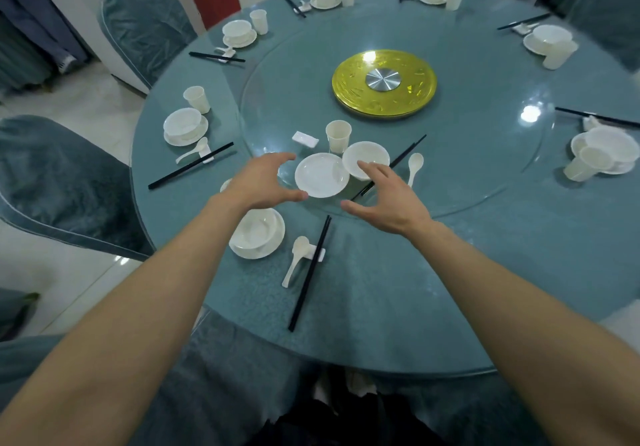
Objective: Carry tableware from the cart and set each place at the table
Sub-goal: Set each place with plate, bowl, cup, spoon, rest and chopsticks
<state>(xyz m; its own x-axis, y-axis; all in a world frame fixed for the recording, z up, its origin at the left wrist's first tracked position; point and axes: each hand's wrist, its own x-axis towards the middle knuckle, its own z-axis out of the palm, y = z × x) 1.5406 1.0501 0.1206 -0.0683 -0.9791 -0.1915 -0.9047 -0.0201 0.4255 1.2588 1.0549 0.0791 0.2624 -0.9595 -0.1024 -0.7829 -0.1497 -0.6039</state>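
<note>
Fingers [281, 158] of the left hand [263, 182] were spread in a loose curve and held nothing, the thumb reaching to the near left rim of a small white plate [322, 175]; whether it touched the rim could not be told. The right hand [388, 199] was open in the same way, its fingers over the near edge of a white bowl [366, 161] and its thumb low to the near side, gripping nothing. The plate was round, plain and glossy, and lay flat on the near part of the glass turntable [485, 175], between the two hands. The bowl sat just to its far right, overlapping its rim. A white cup [338, 135] stood upright just beyond them, with a small white chopstick rest [305, 139] to its left, its long axis running left to right. Black chopsticks [407, 153] lay with their length running from near left to far right, partly hidden under the right hand. A white spoon [414, 166] lay to their right, scoop at the far end and handle pointing near. On the blue table [381, 307], under the left forearm, lay a finished place setting [256, 232].
</note>
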